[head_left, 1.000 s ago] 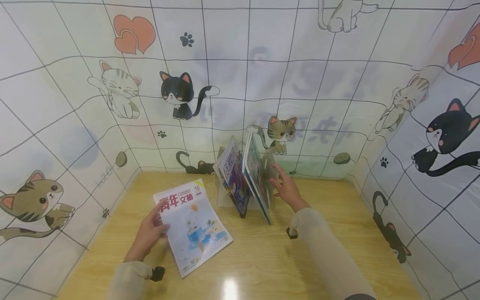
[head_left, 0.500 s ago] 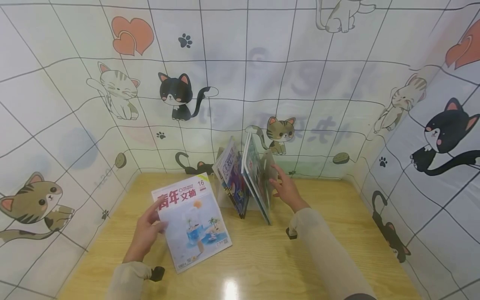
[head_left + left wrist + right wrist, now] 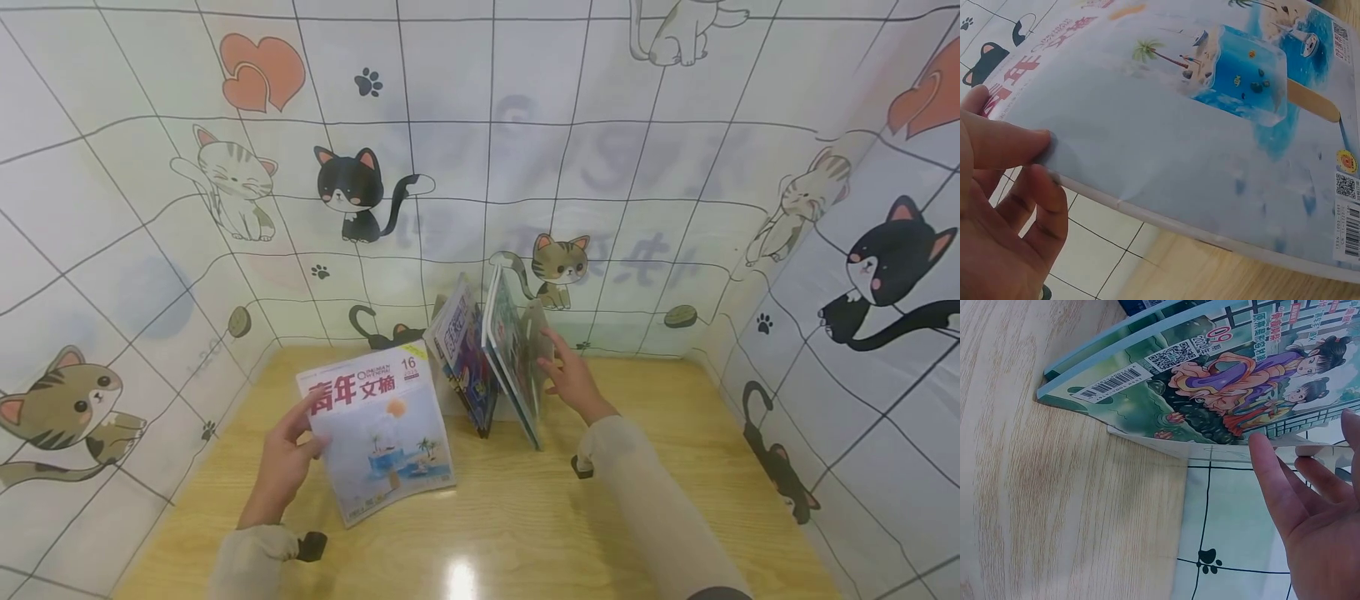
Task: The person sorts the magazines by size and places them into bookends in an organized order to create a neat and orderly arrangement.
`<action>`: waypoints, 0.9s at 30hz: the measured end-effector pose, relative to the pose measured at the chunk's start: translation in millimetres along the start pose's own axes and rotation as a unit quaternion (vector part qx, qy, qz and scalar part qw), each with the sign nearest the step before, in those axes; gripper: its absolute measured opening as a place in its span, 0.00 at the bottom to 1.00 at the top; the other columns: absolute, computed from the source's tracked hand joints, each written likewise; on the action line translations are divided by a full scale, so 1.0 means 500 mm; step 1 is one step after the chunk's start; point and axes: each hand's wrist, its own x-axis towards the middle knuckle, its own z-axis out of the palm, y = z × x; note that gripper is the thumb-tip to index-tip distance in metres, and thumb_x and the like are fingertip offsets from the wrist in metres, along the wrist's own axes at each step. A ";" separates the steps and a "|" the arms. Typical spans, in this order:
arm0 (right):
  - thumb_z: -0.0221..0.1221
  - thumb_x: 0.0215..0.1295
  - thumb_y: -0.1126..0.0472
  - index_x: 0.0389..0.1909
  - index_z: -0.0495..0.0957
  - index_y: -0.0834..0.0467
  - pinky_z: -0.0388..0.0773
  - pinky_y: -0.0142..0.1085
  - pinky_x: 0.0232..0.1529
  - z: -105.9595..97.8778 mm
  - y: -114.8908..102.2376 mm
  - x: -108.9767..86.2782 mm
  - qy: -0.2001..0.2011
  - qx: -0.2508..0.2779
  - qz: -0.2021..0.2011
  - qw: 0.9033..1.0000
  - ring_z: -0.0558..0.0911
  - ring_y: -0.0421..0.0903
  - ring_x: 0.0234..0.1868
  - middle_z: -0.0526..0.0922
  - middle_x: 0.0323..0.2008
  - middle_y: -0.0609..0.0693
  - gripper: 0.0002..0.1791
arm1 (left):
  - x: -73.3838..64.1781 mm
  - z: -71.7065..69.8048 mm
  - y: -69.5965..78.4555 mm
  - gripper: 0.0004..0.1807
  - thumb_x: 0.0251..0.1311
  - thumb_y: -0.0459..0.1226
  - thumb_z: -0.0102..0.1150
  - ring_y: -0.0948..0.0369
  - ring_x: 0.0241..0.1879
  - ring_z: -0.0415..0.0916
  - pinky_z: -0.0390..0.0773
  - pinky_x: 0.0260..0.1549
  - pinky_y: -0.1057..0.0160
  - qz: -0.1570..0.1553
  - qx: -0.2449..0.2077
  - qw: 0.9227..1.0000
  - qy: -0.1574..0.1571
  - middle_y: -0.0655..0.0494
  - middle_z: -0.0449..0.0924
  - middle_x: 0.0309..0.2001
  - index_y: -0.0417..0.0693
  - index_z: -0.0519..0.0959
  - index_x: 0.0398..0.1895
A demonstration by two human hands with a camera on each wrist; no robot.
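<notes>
My left hand [image 3: 281, 467] grips a magazine [image 3: 382, 442] by its left edge, thumb on the cover and fingers behind. The left wrist view shows its ice-pop picture, with the pages bowing slightly. Over at the stand, my right hand [image 3: 581, 387] holds the light side panel of a book stand [image 3: 536, 333]. Digits lie about the panel's edge in the right wrist view, close to a green illustrated magazine [image 3: 1210, 394]; part of the grip is hidden. Purple-covered magazines [image 3: 465, 350] lean in the stand's left part, separated by a gap from the green one [image 3: 506, 350].
Under everything lies a pale wood tabletop [image 3: 510, 525]. A white grid-patterned cloth [image 3: 465, 167] with cartoon cats walls off the back and both sides. The stand is close to the back cloth.
My left hand has moved slightly left, raising the magazine's lower edge and tilting the cover toward me. My right hand and the stand stay where they were.
</notes>
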 end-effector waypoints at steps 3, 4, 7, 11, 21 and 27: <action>0.54 0.72 0.61 0.75 0.55 0.44 0.83 0.43 0.27 -0.001 0.001 0.001 -0.002 0.002 -0.004 1.000 0.71 0.68 0.60 0.60 0.68 0.70 0.34 | -0.003 0.000 0.005 0.38 0.61 0.20 0.53 0.51 0.55 0.68 0.78 0.35 0.62 0.003 -0.008 1.000 0.002 0.41 0.70 0.63 0.58 0.65 0.72; 0.54 0.72 0.61 0.75 0.55 0.44 0.83 0.43 0.27 -0.001 0.002 0.002 -0.002 0.002 -0.005 1.000 0.70 0.68 0.61 0.60 0.68 0.70 0.34 | -0.004 0.000 0.007 0.38 0.60 0.20 0.53 0.52 0.55 0.68 0.78 0.35 0.62 0.005 -0.010 1.000 0.003 0.41 0.70 0.63 0.58 0.65 0.72; 0.54 0.72 0.61 0.75 0.55 0.44 0.83 0.42 0.27 -0.001 0.003 0.002 -0.003 0.003 -0.006 1.000 0.69 0.69 0.61 0.60 0.68 0.70 0.34 | -0.005 0.002 0.012 0.39 0.60 0.19 0.54 0.57 0.52 0.70 0.79 0.34 0.62 0.014 -0.015 1.000 0.005 0.43 0.69 0.63 0.59 0.66 0.72; 0.54 0.72 0.61 0.75 0.55 0.45 0.83 0.41 0.26 -0.001 0.002 0.001 -0.001 0.003 -0.004 1.000 0.69 0.68 0.61 0.60 0.68 0.71 0.34 | 0.000 0.010 0.023 0.39 0.59 0.19 0.54 0.59 0.49 0.72 0.80 0.32 0.62 0.034 -0.024 0.999 0.009 0.43 0.70 0.62 0.59 0.67 0.71; 0.54 0.72 0.62 0.75 0.54 0.46 0.83 0.41 0.27 0.000 -0.001 0.000 -0.002 0.002 -0.001 1.000 0.71 0.68 0.60 0.60 0.68 0.70 0.34 | 0.018 0.045 0.060 0.40 0.59 0.19 0.55 0.57 0.47 0.75 0.81 0.32 0.61 0.045 -0.040 0.998 0.005 0.46 0.69 0.65 0.63 0.67 0.71; 0.54 0.72 0.65 0.75 0.55 0.45 0.82 0.41 0.26 0.000 -0.004 -0.001 0.000 0.002 0.003 1.000 0.72 0.68 0.59 0.61 0.67 0.71 0.34 | 0.025 0.062 0.081 0.40 0.61 0.22 0.56 0.50 0.49 0.74 0.81 0.35 0.62 0.042 -0.030 0.999 0.011 0.49 0.68 0.65 0.69 0.66 0.71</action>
